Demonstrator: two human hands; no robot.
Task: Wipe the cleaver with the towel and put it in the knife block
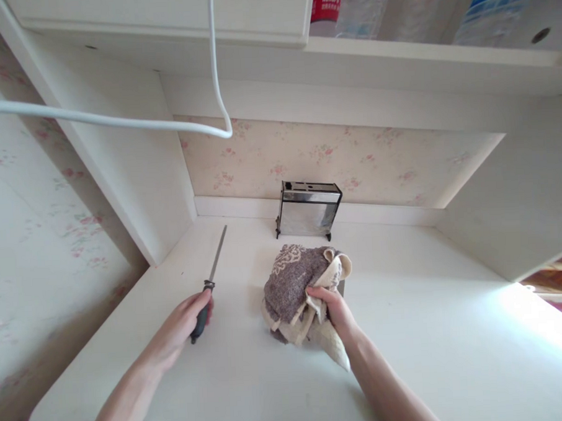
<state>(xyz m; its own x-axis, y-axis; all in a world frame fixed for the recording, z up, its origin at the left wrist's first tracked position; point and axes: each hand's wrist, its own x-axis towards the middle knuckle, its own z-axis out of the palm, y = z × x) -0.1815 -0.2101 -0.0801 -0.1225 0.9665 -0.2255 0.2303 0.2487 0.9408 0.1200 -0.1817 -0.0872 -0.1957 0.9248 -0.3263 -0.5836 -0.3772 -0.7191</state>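
Note:
My left hand (pixel 192 313) is closed around the black handle of a honing steel (pixel 218 256), its thin grey rod pointing away from me over the white desk. To the right, my right hand (pixel 334 307) grips a bunched purple-brown and cream towel (pixel 293 284), thumb on top. A small grey edge shows from behind the towel at its right side; what it belongs to is hidden. Behind the towel, a silver and black knife block (pixel 309 209) with slots in its top stands against the back of the desk.
A white cable (pixel 119 121) hangs across the upper left, close to the camera. Above the white desk (pixel 251 385) runs a shelf (pixel 418 52) holding several plastic bottles (pixel 360 8). White side panels (pixel 115 155) bound the desk on the left and right.

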